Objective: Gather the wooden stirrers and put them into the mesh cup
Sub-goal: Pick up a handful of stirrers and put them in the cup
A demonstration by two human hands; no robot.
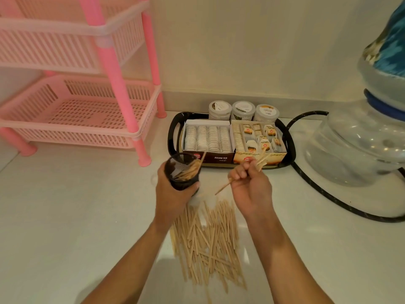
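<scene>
Most wooden stirrers [208,244] lie heaped on the white counter [65,216] between my forearms; my right hand [252,189] pinches a small bunch, my left hand [173,194] grips the tilted mesh cup [182,172], partly filled — next, I judge, feed them into its mouth

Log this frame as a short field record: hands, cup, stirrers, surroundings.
left hand: left hand grips the mesh cup, tilted toward the right hand
right hand: right hand pinches a few held stirrers
cup contents: some stirrers already inside
loose stirrers: pile on the counter, below the hands
behind: black tray with tea boxes and three jars
left: pink rack
right: water dispenser
</scene>
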